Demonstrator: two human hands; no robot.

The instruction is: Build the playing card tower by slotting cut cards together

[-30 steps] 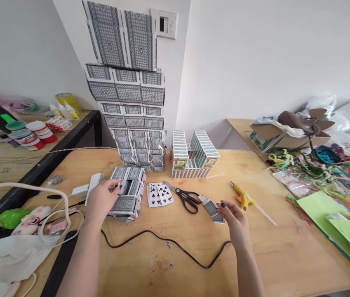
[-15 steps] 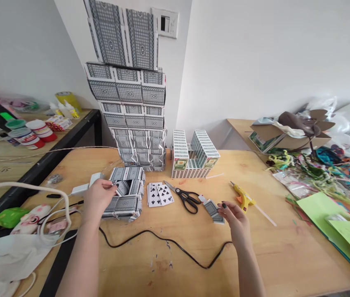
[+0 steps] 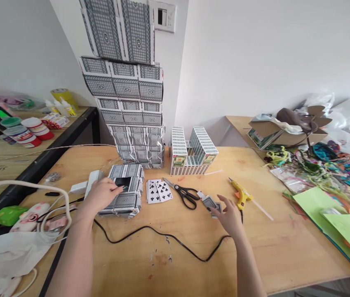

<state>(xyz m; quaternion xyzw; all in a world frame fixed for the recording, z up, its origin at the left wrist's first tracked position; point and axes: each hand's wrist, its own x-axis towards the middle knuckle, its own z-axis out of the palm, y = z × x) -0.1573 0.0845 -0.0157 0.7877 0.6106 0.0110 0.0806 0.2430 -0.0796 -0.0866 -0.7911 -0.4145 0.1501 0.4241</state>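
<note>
My left hand (image 3: 102,194) is at a low box built from grey-backed playing cards (image 3: 124,201), its fingertips pinched at the dark square opening in the top. A playing card (image 3: 125,188) shows only as a sliver by the fingertips; the rest is hidden. On the right, my right hand (image 3: 230,214) has thumb and forefinger apart over a small pile of face-down cards (image 3: 209,202), the thumb touching its near edge. Between the hands lie face-up club cards (image 3: 164,191) and black-handled scissors (image 3: 187,196). A yellow glue gun (image 3: 241,194) with a clear stick rests beyond my right hand.
A tall tiered tower of cards (image 3: 122,86) stands behind the box. Beside it is a U-shaped card structure (image 3: 193,152). A black cord (image 3: 162,235) crosses the tabletop. Green paper (image 3: 320,210) and coloured scraps lie right; a white cable (image 3: 63,198) loops at left.
My right hand has opened its pinch, and its thumb has come down onto the card pile. At the box, my left hand has shifted slightly; the tilted card in the opening is now mostly out of sight.
</note>
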